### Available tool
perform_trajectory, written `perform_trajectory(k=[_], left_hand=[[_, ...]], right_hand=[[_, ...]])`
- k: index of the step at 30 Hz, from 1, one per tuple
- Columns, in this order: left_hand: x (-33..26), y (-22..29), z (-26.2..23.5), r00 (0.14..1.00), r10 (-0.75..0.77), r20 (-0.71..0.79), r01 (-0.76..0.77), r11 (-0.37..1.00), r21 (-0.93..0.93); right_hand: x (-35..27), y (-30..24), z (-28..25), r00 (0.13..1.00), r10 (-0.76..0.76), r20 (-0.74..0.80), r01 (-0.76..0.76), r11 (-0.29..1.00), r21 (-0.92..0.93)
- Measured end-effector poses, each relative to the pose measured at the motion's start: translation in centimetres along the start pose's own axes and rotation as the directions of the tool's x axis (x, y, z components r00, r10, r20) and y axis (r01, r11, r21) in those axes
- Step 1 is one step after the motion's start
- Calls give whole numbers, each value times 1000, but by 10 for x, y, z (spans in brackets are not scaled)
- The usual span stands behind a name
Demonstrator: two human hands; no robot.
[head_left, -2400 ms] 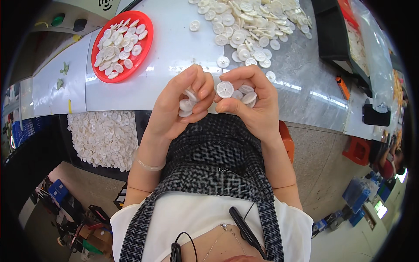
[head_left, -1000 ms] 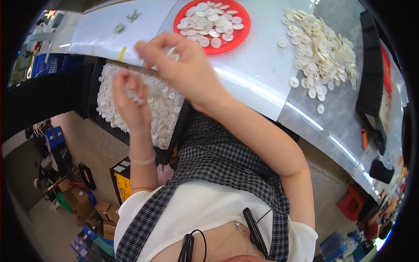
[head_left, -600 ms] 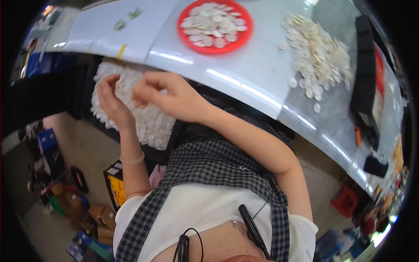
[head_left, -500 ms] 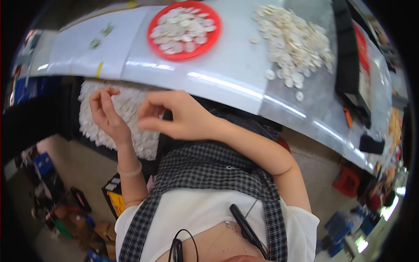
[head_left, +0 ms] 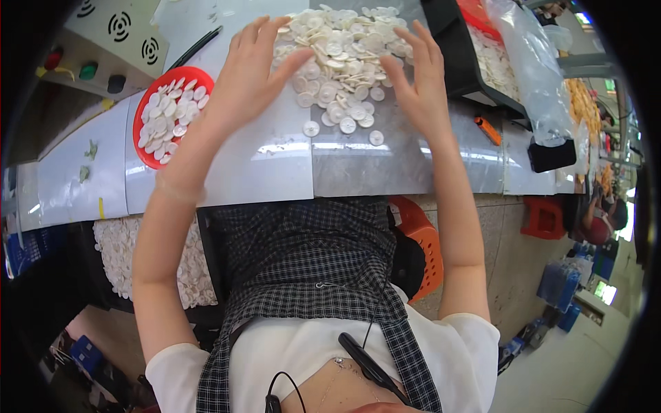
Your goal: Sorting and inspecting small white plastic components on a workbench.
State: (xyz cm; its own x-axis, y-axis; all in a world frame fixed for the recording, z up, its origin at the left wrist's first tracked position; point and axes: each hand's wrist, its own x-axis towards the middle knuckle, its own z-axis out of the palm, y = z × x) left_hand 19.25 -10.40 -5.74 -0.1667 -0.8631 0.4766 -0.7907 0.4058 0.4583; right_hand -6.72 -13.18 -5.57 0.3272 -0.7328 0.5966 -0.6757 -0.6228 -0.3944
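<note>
A loose pile of white round button-like discs (head_left: 341, 65) lies on the tabletop (head_left: 261, 172) ahead of me. Around its left side my left hand (head_left: 249, 79) is stretched out, fingers and thumb apart. My right hand (head_left: 423, 89) flanks the pile's right side, its thumb spread from the fingers. Neither hand shows a disc in its grasp; whether the fingertips touch the outermost discs I cannot tell. Beside my left forearm sits a red round dish (head_left: 140, 127) holding more of the white discs, partly hidden by that arm.
A black bin (head_left: 451, 48) of discs stands at the right, by a clear plastic bag (head_left: 530, 76), an orange cutter (head_left: 487, 131) and a black flat object (head_left: 552, 156). At far left are a control box (head_left: 96, 41) and black pen (head_left: 196, 48). More discs (head_left: 148, 258) fill a container below the table.
Both hands have gone from the disc container below the table's left edge up to either side of the pile, and spread apart. The view has shifted rightward.
</note>
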Motion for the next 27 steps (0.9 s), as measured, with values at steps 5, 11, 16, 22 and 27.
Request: perform_trajectory(k=[5,11,16,22,27], left_hand=[[44,-25,35,965,-189,181,189,982,18],[31,-38,54,992,-34,125,37,999,-23],[-13,2,27,970,-101,219,135,980,-144],[-49,38,18,990,-94,106,102,993,-66],[-68,68,1,997,-37,-61,30,993,-117]], right_hand=[[19,67,27,998,39,-57,-54,952,-302],[1,59,24,973,187,133,-198,977,75],[-42,-6,15,980,155,125,-150,988,-44],[-51,-41,21,975,204,93,-221,943,250],[-54,-47,-11,952,302,48,-289,834,470]])
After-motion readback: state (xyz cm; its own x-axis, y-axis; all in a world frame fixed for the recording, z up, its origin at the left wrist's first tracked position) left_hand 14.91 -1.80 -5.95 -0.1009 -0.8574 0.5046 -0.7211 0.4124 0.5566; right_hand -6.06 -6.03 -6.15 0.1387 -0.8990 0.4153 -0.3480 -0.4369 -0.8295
